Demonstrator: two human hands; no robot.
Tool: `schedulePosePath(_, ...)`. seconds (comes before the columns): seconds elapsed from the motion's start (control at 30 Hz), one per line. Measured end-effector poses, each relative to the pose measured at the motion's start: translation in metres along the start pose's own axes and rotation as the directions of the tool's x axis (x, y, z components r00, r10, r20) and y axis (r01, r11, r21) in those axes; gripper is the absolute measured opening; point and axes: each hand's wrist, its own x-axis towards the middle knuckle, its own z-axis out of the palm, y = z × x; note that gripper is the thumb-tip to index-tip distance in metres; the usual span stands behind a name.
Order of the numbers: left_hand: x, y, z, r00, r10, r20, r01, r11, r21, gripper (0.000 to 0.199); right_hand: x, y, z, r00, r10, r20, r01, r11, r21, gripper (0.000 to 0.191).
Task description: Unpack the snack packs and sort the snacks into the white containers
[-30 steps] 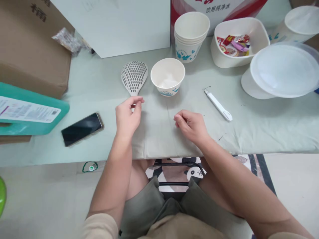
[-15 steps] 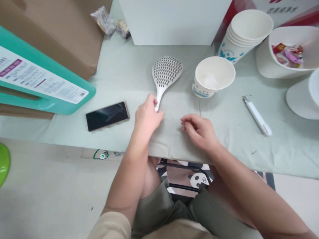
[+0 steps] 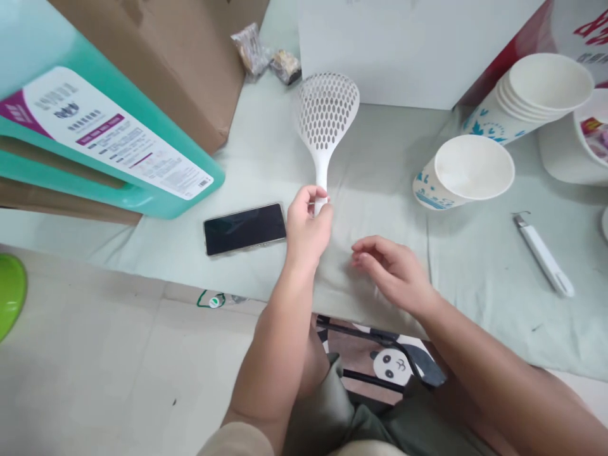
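Note:
My left hand (image 3: 308,221) is closed around the handle of a white skimmer (image 3: 327,114). The skimmer's perforated head points away from me and appears raised off the cloth. To the right, my right hand (image 3: 392,269) rests at the table's near side, fingers loosely curled with a gap by the thumb and nothing in them. A black phone (image 3: 244,229) lies flat just left of my left hand. Beyond my right hand stands a single paper cup (image 3: 468,171) with blue print.
A teal jug (image 3: 156,152) and a cardboard box (image 3: 190,69) stand at left. Small wrapped packets (image 3: 251,50) lie behind. A white box (image 3: 380,50) is at the back, stacked paper cups (image 3: 527,95) and a white tub (image 3: 565,149) at right. A white-handled peeler-like tool (image 3: 544,256) lies nearer.
My left hand has lifted the skimmer, whose head now looks larger and more upright. The camera view has shifted left, so the table's things appear further right. My right hand stays near the table edge.

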Motion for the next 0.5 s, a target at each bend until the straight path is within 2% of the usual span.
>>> schedulePosePath(0.13,0.005,0.001,-0.004,1.000,-0.013,-0.012,0.012,0.992,-0.127,0.018,0.047,-0.020,0.027,0.999,0.047,0.000,-0.046,0.974,0.222,0.022)
schedulePosePath(0.27,0.017,0.004,-0.009,0.996,-0.085,-0.030,0.074,0.964,-0.255,0.009,0.086,-0.030,0.051,0.991,0.122,0.062,-0.137,0.894,0.428,0.027)
schedulePosePath(0.37,0.029,0.009,-0.014,0.998,-0.049,-0.049,0.032,0.951,-0.309,0.006,0.104,-0.036,0.062,0.980,0.144,0.134,-0.194,0.827,0.528,0.034)
schedulePosePath(0.5,0.042,0.014,-0.022,0.998,-0.003,-0.064,-0.015,0.959,-0.282,0.005,0.120,-0.045,0.070,0.955,0.144,0.259,-0.275,0.756,0.593,0.042)
